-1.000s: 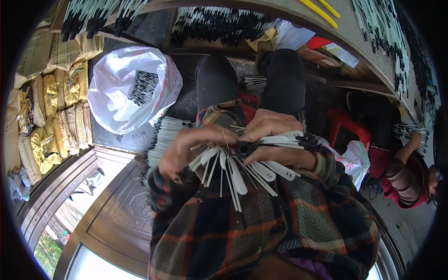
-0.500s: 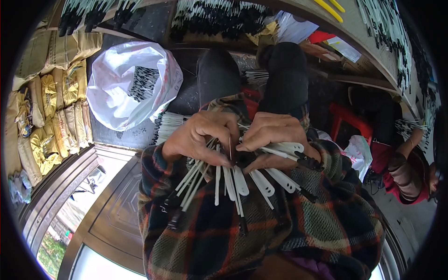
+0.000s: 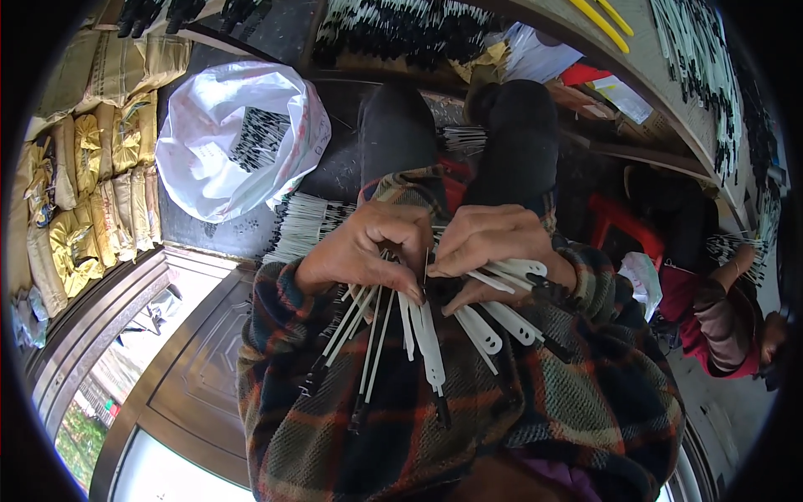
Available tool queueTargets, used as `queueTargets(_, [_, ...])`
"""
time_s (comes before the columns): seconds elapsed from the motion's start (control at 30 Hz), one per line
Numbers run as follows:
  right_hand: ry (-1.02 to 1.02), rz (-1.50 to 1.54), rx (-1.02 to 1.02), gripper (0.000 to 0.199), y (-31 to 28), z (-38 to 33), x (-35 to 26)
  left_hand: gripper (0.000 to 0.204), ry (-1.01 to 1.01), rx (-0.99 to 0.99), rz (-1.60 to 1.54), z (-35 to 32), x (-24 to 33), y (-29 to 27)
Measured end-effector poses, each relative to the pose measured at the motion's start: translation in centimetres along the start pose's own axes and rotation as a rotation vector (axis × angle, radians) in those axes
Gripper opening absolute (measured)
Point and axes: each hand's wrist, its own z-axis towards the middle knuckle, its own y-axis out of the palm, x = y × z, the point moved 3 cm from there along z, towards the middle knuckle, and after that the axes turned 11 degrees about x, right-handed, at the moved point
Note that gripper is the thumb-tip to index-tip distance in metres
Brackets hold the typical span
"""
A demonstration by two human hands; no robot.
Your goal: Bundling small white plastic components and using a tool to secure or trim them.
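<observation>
My left hand (image 3: 368,251) is closed, thumb against the fingers. Thin white rods with black ends (image 3: 339,339) fan out beneath it. A flat white strip (image 3: 429,351) hangs below its thumb tip. Between my two hands a thin, needle-like piece (image 3: 427,266) stands upright at the fingertips. My right hand (image 3: 493,238) is curled around a bunch of flat white strips with small holes (image 3: 481,335), their rounded ends spread downward and to the right. What lies in the dark gap between the fingertips cannot be made out.
Ahead on the left sits a white plastic sack (image 3: 196,125) holding more rods. Another bundle of rods (image 3: 305,226) lies beside my left wrist. Brown-wrapped packages (image 3: 109,201) are stacked at far left. Rod piles (image 3: 698,92) cover the bench at right; a co-worker's arm (image 3: 736,268) is at far right.
My left thumb has slid slightly right and down. The strips and rods under my hands have shifted, with one strip now hanging straight down. The whole view has turned a little.
</observation>
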Motion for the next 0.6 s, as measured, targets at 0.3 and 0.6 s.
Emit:
queueTargets(0.3, [0.329, 0.116, 0.019, 0.04, -1.0, 0.9, 0.1, 0.022, -0.539, -0.312, -0.284, 2.8, -0.1, -1.1])
queueTargets(0.6, [0.517, 0.07, 0.222, 0.032, -2.3, 1.5, 0.5, 0.015, -0.023, 0.937, 0.549, 3.5, 1.3, -5.8])
